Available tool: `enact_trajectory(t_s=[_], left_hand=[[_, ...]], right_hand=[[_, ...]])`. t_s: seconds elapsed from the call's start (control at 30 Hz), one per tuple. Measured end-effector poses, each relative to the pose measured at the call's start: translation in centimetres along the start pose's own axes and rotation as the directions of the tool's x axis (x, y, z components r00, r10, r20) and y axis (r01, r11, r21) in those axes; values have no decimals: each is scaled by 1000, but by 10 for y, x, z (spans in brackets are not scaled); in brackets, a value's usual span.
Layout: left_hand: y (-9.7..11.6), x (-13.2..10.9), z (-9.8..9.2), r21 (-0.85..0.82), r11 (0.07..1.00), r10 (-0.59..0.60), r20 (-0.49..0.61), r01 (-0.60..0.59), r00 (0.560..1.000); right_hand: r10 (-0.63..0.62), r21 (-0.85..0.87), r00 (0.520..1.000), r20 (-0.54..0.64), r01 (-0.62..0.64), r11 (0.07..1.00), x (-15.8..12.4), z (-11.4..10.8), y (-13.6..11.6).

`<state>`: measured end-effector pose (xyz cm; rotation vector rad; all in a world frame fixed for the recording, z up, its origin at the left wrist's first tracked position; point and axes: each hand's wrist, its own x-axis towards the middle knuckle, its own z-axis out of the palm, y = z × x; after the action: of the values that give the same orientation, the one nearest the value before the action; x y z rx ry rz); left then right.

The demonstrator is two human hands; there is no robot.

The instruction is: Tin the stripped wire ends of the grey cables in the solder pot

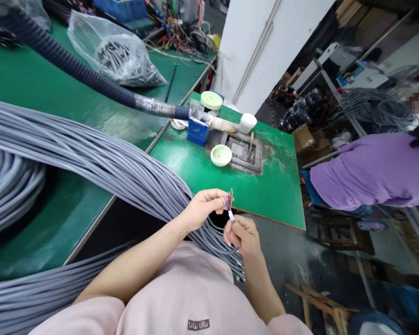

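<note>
The left hand [204, 209] is closed on a spray of fine coloured wires [227, 201], which fan upward from its fingertips. Just below, the right hand [242, 235] pinches their white-sheathed cable end [231, 215], which stands nearly upright, closer to the right hand. A heavy bundle of grey cables [101, 158] sweeps in from the left behind both hands. Beyond them lies a green workbench [268, 195] with a sunken metal tray [239, 151], while a co-worker's purple sleeve [373, 172] shows at the right.

Green-topped workbenches [279, 200] run past a white pillar [261, 56] — grey floor [282, 256] below; wooden frames [321, 298] nearby.
</note>
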<state>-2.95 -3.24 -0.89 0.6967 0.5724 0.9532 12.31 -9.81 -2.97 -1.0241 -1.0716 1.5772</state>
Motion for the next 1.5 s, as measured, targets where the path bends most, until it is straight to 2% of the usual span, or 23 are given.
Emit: enact_trajectory(t_s=[0.23, 0.57, 0.7, 0.83, 0.93, 1.07, 1.17, 1.23, 1.3, 1.4, 1.5], left_hand=[[3, 1, -3, -40, 997, -70, 61, 72, 996], [-2, 2, -8, 1, 1000, 25, 139, -26, 990], [-9, 1, -8, -2, 996, 89, 103, -90, 991], [-13, 2, -6, 24, 987, 155, 61, -157, 986], [-15, 2, -1, 39, 988, 145, 56, -147, 988], [-20, 1, 11, 7, 998, 68, 46, -69, 997], [-25, -1, 20, -91, 995, -38, 7, 38, 999], [-28, -2, 24, -155, 986, -70, -12, 67, 997], [-29, -1, 26, -181, 983, -36, -35, 29, 999], [-28, 1, 26, -128, 986, 94, -76, -103, 993], [-27, 4, 22, 1, 977, 212, -108, -213, 971]], right_hand=[[-11, 36, 999, 51, 9, 999, 0, 3, -2], [21, -9, 998, 56, -21, 1000, 1, 3, 2], [-18, -146, 999, 37, 24, 989, -1, -1, -5], [-29, -264, 998, -64, 11, 964, -2, -1, -24], [-117, -361, 985, -126, 64, 930, 0, 6, -34], [-317, -629, 935, -162, 150, 763, 3, 15, -35], [-489, -766, 861, -142, 218, 605, 4, 15, -30], [-582, -794, 806, -104, 285, 537, 4, 12, -27], [-655, -795, 753, -65, 357, 490, 5, 8, -25], [-727, -786, 686, -8, 445, 429, 8, 3, -25], [-752, -795, 658, 26, 470, 384, 10, 0, -26]])
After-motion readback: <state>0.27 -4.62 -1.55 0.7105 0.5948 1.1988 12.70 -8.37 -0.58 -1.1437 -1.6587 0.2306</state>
